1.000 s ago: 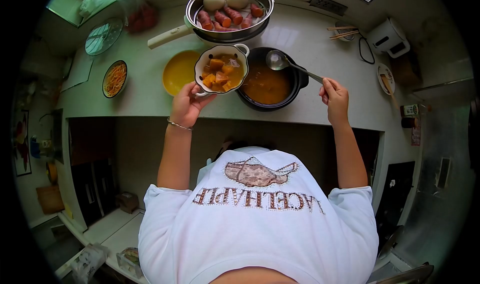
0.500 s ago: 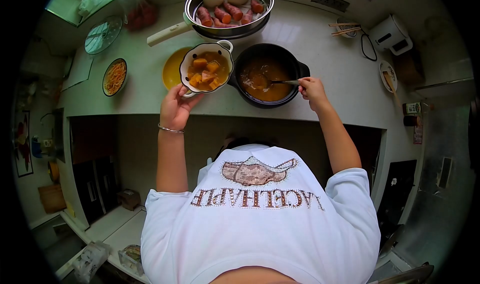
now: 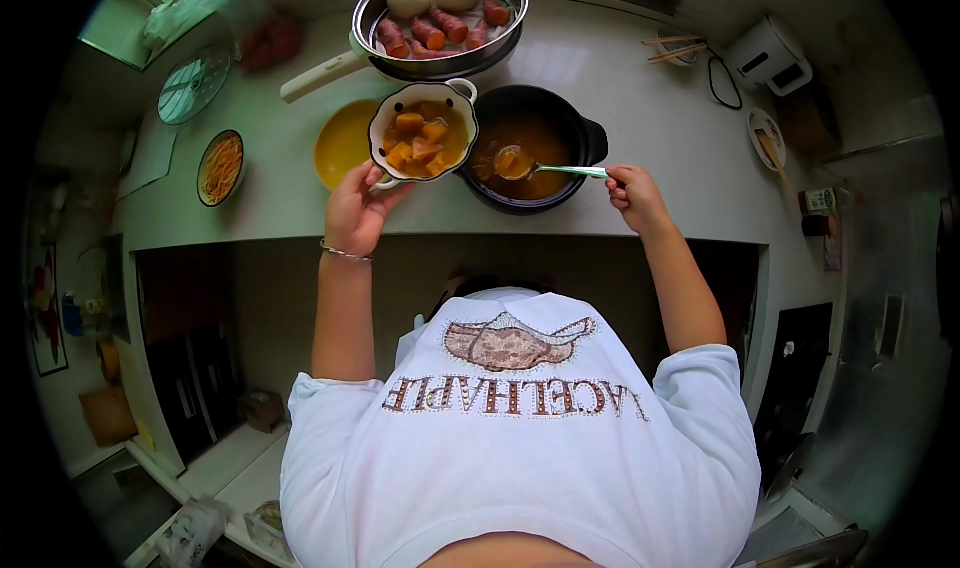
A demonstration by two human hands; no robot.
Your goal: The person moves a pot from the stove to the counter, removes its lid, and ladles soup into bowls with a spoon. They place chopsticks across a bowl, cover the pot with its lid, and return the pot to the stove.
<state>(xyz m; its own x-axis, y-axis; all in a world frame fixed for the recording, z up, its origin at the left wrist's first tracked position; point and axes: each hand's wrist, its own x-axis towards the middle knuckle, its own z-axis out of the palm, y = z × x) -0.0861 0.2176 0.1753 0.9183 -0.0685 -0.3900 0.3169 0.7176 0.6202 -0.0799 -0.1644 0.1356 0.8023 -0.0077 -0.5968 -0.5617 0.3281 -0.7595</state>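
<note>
My left hand (image 3: 360, 208) grips the near handle of a white two-handled bowl (image 3: 384, 158), which holds orange chunks in broth. The bowl is raised beside the black pot (image 3: 592, 140) and partly covers a yellow bowl (image 3: 335, 148). Closed round the end of a metal ladle (image 3: 572, 170), my right hand (image 3: 636, 198) is at the pot's right side. The ladle's scoop lies over the brown soup (image 3: 545, 183) and has orange liquid in it.
Behind stands a steamer pan (image 3: 362, 18) with eggs and pinkish root pieces, its handle pointing left. A bowl of orange shreds (image 3: 221, 168) and a glass lid (image 3: 194, 86) are at left. Chopsticks (image 3: 677, 52), a white appliance (image 3: 770, 56) and a plate (image 3: 765, 133) are at right.
The ladle went from above the pot's rim down into the soup, and its scoop now shows with liquid in it. The white bowl moved slightly left, then a little back right.
</note>
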